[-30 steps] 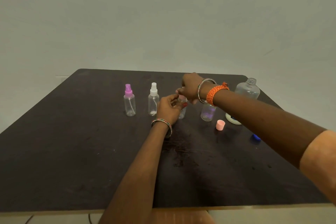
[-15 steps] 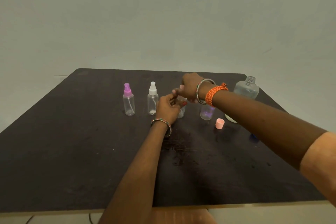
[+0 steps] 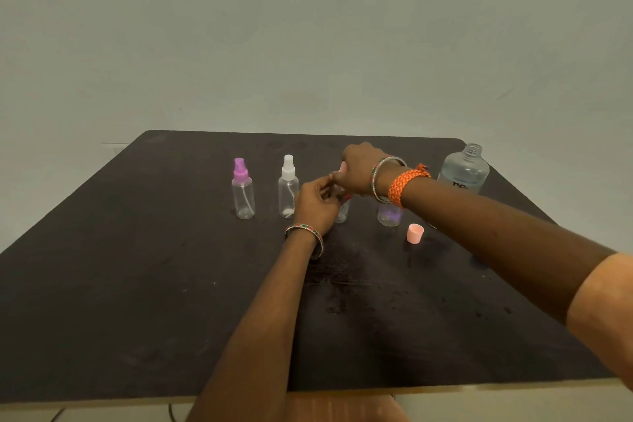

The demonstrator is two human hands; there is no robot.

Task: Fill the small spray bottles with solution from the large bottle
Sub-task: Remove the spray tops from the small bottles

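Several small clear spray bottles stand in a row on the dark table point(image 3: 137, 284). One has a purple sprayer point(image 3: 242, 192), one a white sprayer point(image 3: 287, 190). My left hand point(image 3: 317, 204) grips the body of a third small bottle point(image 3: 342, 212). My right hand point(image 3: 359, 168) pinches its pink spray top from above. A fourth small bottle point(image 3: 389, 216) stands open behind my right wrist. The large clear bottle point(image 3: 464, 171) stands uncapped at the back right.
A pink cap point(image 3: 415, 233) lies on the table in front of the open small bottle. My right forearm crosses over the table's right side and hides things there. The table's near edge point(image 3: 102, 402) runs along the bottom.
Both hands stay on the third small bottle and its pink top, with only small shifts of the fingers. The other bottles have not moved.
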